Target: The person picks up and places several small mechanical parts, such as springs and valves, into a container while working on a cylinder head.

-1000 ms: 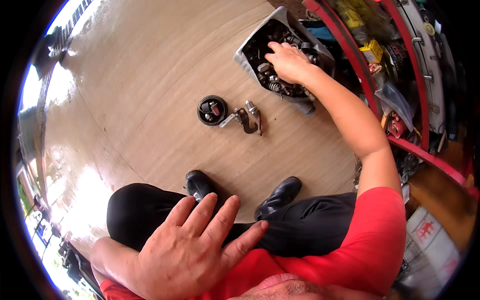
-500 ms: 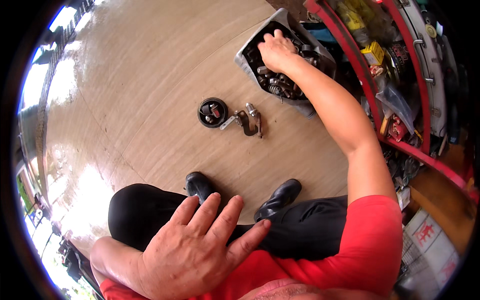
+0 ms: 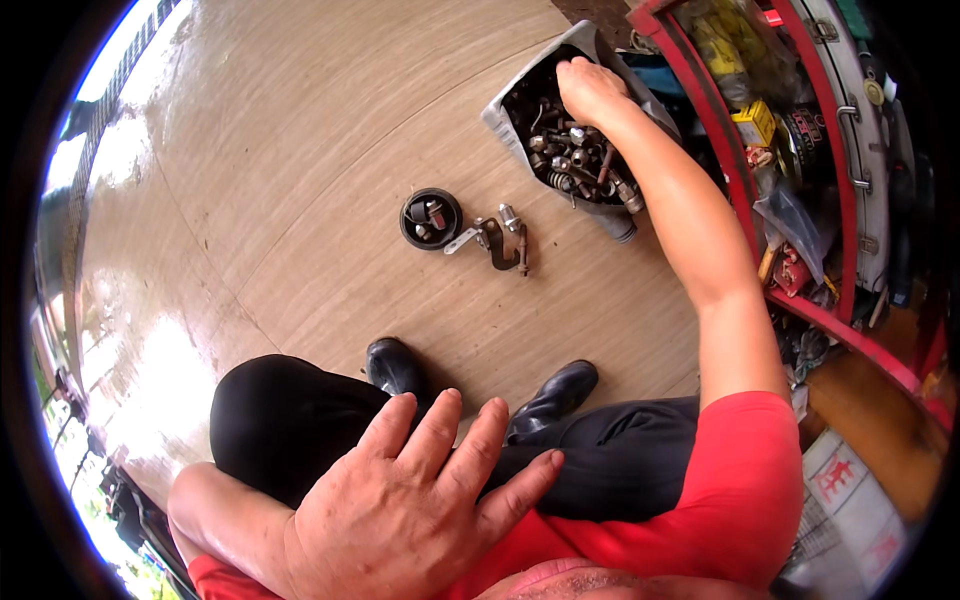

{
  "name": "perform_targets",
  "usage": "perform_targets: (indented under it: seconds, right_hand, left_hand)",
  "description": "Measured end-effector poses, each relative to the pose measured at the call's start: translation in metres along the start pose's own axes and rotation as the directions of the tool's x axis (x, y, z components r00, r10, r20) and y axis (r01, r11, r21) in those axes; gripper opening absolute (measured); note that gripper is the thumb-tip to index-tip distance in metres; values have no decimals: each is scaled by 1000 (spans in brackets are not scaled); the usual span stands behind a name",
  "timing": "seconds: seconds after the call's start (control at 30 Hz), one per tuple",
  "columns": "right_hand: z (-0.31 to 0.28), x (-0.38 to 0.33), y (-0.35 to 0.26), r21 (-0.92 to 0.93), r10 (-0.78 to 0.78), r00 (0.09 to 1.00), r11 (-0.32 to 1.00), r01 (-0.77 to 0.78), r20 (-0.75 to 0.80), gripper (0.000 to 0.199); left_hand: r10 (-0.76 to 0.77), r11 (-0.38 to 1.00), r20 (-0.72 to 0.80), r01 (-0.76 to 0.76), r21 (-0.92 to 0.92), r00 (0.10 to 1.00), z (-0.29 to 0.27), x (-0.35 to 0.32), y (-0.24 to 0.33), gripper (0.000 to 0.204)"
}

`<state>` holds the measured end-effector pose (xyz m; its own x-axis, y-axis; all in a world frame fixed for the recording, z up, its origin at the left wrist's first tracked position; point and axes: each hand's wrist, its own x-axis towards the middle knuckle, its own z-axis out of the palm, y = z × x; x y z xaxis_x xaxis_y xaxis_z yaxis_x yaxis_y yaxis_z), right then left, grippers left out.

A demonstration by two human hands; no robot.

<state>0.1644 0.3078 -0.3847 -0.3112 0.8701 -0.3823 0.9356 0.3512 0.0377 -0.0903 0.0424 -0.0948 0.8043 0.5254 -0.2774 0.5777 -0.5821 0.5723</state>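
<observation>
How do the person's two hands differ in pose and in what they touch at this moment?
The right hand reaches far forward into the grey bin of metal parts, fingers bent down; the left hand lies close in, fingers spread flat on the black trousers. The right arm is stretched, the left folded. Both are bare.

Parts tray (image 3: pixel 500 118) beside rack (image 3: pixel 700 70); round cap (image 3: pixel 431 218), bracket (image 3: pixel 492 243) left on floor (image 3: pixel 300 150).

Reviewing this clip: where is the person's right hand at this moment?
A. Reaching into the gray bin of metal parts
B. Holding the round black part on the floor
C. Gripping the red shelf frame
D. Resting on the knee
A: the right hand is down inside the gray bin among the metal parts.
</observation>
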Motion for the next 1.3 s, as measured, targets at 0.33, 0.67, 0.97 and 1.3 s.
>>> perform_targets:
  seconds: [0.33,0.67,0.97,1.3]
  right_hand:
    - [23,-45,2,182,-326,933,918,351,-156,51]
    - [-3,1,-8,130,-5,1000,991,5,-4,36]
    - [10,-65,-9,49,-358,929,930,364,-90,42]
    - [0,-22,9,288,-52,976,951,114,-213,33]
  left_hand:
    - [-18,1000,17,18,-5,1000,-1,-4,1,46]
    - [-6,1000,15,6,-1,1000,-1,2,6,45]
    - [-2,1000,30,2,12,1000,-3,3,3,47]
    - [8,1000,42,-9,15,999,-3,6,4,46]
